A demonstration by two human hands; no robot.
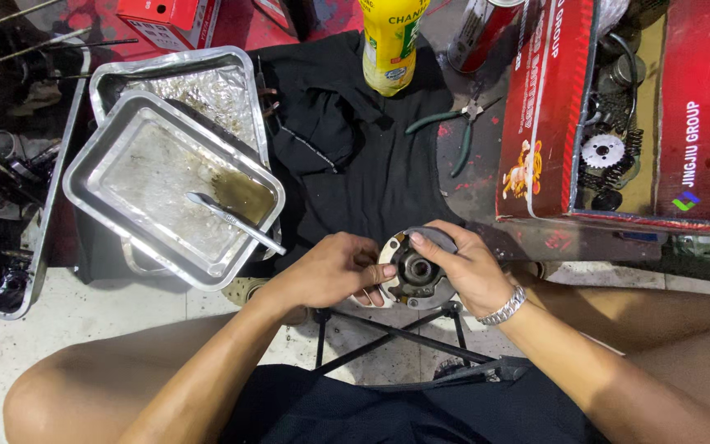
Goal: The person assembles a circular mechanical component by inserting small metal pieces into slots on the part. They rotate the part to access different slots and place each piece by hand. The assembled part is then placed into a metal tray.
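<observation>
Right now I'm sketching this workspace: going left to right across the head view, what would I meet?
Stacked metal trays → left hand → round metal part, held by both hands → right hand → red cardboard box of sprockets.

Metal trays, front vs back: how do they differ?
The front tray lies on top, tilted, holding a metal tool and a brown oily pool. The back tray sits underneath, mostly covered, showing crinkled foil-like residue and no tool. Both are shallow, rectangular, silver and dirty.
</observation>
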